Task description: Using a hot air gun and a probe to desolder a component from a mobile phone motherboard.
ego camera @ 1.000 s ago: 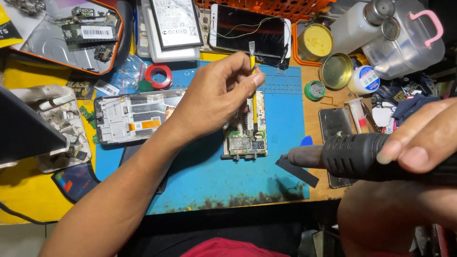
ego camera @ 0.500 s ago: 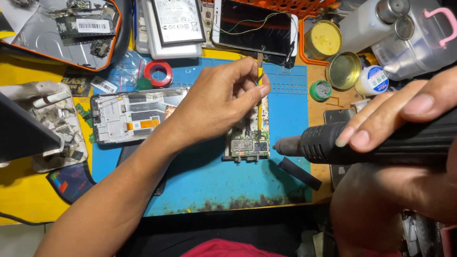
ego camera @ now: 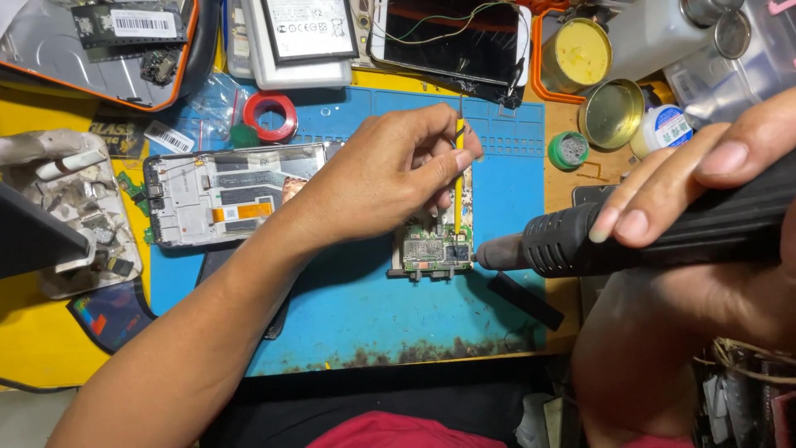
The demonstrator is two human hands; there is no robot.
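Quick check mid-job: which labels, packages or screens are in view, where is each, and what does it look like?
Phone screen: top centre, dark rectangle, wires lying across it.
Battery label: top, left of the screen, white rectangle with black print.
Barcode sticker: top left in the orange-rimmed tray, white strip.
Round container: right of the blue mat, white with blue label.

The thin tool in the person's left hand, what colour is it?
Yellow: the tweezers in the left hand, head view.

Two hands [ego camera: 390, 178], one circuit board [ego camera: 431, 249], one hot-air tool [ego camera: 630, 236], two open tins [ego camera: 611, 112], one red tape roll [ego camera: 270, 116].
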